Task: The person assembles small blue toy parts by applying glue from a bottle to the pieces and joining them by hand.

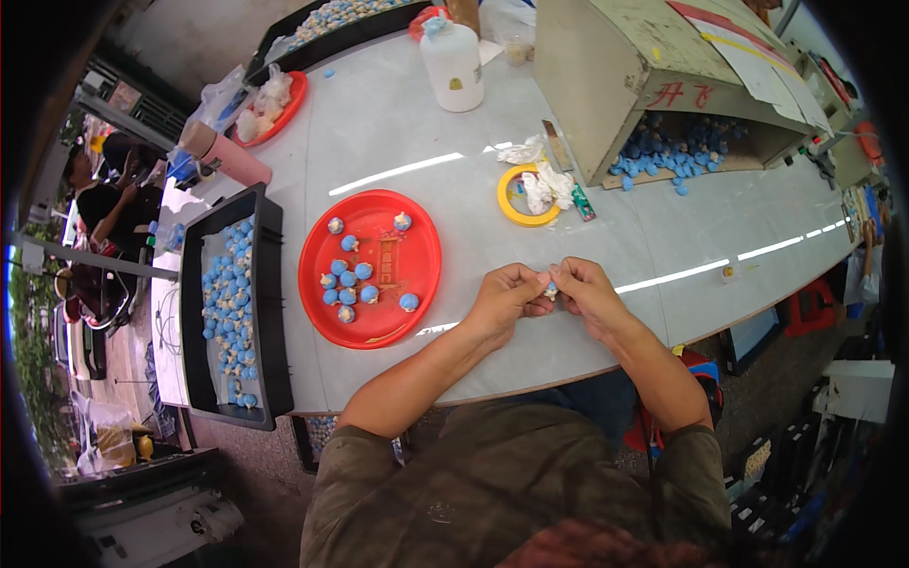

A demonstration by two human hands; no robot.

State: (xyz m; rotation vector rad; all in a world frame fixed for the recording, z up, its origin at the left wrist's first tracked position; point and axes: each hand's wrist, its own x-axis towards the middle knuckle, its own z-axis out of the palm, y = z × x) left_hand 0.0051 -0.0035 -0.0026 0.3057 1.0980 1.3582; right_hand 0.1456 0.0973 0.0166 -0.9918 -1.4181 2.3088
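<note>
Left hand (507, 299) and right hand (589, 292) pinch one small blue piece (551, 292), likely light and firm; grip its sides.

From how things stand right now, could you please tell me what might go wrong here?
The small blue-and-cream piece, pinched between the fingertips of the left hand and right hand, could slip and perhaps roll off the table, whose near edge is close.
The left forearm lies beside the red tray; a bump might scatter its loose round pieces.
Blue pieces at the box's open front could spill out.
</note>
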